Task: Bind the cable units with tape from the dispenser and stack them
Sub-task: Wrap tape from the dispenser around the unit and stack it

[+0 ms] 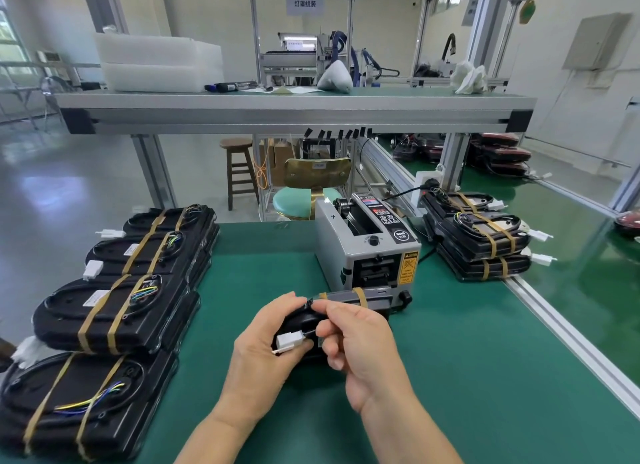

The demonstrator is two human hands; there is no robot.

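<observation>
Two hands are sharing one unit (375, 302) just in front of the dispenser (367, 245), over the mat (467, 377); whether it is resting on the mat cannot be told. The left hand (259, 349) is curling round the near end of the black body, likely steadying it so the loose wiring can be dressed. The right hand (360, 342) is pinching the thin lead (309, 332) between thumb and forefinger, right beside the white connector (289, 342), which is lying against the left fingers. Tan tape (362, 297) is crossing the far end, so the binding looks at least partly done, and the lead is probably being tucked or checked before stacking.

Holding the unit this close to the dispenser mouth is keeping any further strip within easy reach.

Four banded piles (114, 311) are lining the left edge of the mat, and another pile (481, 242) is sitting right of the dispenser. Either could take this unit; I cannot tell which is meant. The dispenser is standing between the hands and the right pile, so a move there would need to go around it. A long shelf (294, 107) is spanning overhead.
</observation>
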